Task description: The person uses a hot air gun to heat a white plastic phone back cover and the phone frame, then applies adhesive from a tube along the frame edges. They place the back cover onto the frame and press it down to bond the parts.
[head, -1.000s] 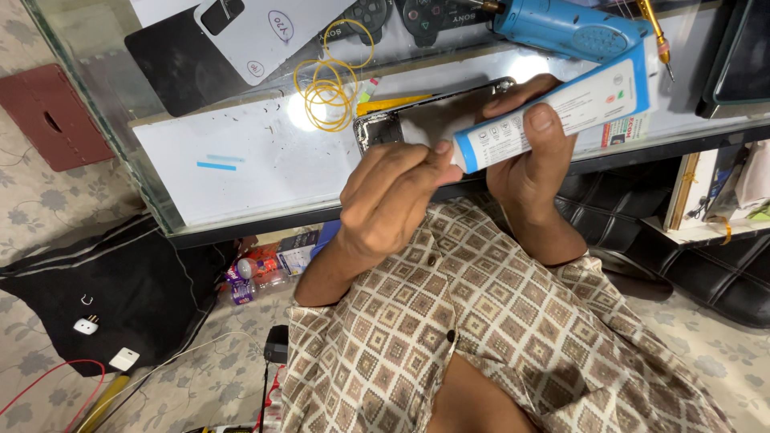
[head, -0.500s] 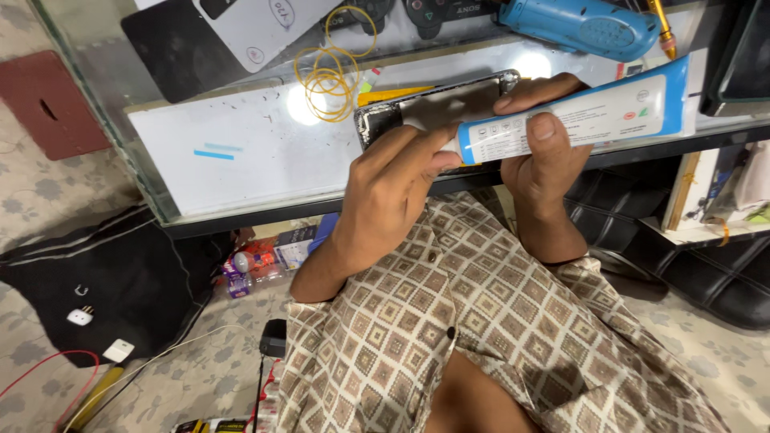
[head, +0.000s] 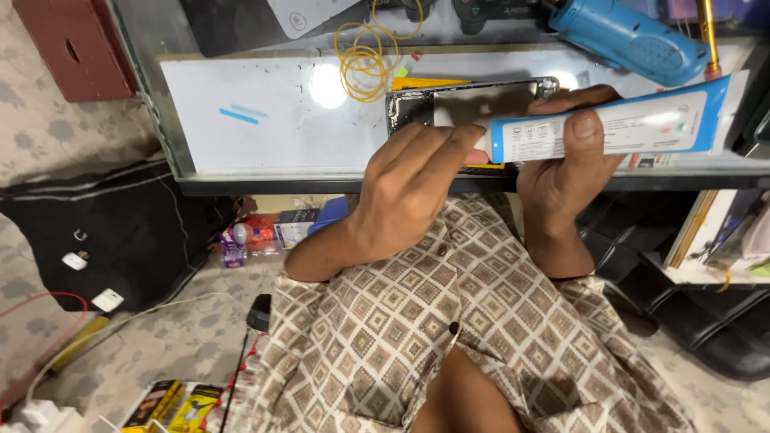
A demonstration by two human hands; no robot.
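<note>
Right hand (head: 561, 172) grasps a white-and-blue adhesive tube (head: 609, 127) around its body, thumb on top, held level over the front of the glass worktop (head: 265, 140). Left hand (head: 409, 188) is pinched at the tube's nozzle end, fingertips (head: 469, 140) on the cap area; cap itself hidden, so I cannot tell whether it is on or off. An opened phone frame (head: 473, 100) lies on the worktop just behind both hands.

Risk, as judged: squeezing the body while the left grip works the nozzle could push glue onto fingers or the frame. Tube tail sits near the blue tool (head: 626, 36); a swing right could knock it.

Edges and room: hands hover at the worktop's front edge, above the lap, so anything dropped falls to the floor. Yellow rubber bands (head: 365, 60) lie left of the frame. Bare white surface further left offers room.
</note>
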